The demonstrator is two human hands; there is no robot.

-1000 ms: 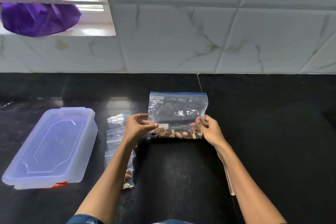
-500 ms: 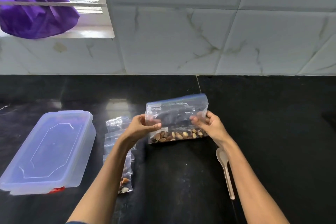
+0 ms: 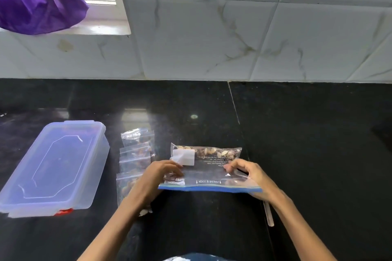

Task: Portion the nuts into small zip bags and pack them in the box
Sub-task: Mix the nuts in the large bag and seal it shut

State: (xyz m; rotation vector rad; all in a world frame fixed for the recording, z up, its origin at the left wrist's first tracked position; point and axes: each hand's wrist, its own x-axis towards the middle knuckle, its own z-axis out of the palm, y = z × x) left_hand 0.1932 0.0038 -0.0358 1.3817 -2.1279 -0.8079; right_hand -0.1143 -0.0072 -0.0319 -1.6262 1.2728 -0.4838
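Observation:
A large clear zip bag (image 3: 212, 167) with a blue zip strip lies tipped toward me on the black counter, nuts (image 3: 214, 151) gathered at its far end. My left hand (image 3: 158, 176) grips its left side and my right hand (image 3: 252, 178) pinches its right side near the zip. Several small zip bags (image 3: 135, 154) holding nuts lie in a row just left of my left hand. A clear plastic box (image 3: 53, 167) with its lid on sits at the left.
A pale spoon handle (image 3: 269, 214) shows beneath my right wrist. The black counter (image 3: 318, 154) runs to a white tiled wall (image 3: 212, 38) at the back. A purple cloth (image 3: 36, 4) hangs at a window, top left.
The large bag stood upright with its zip on top; both hands have tipped it over toward me, so the zip edge now faces me and the nuts lie at the far end.

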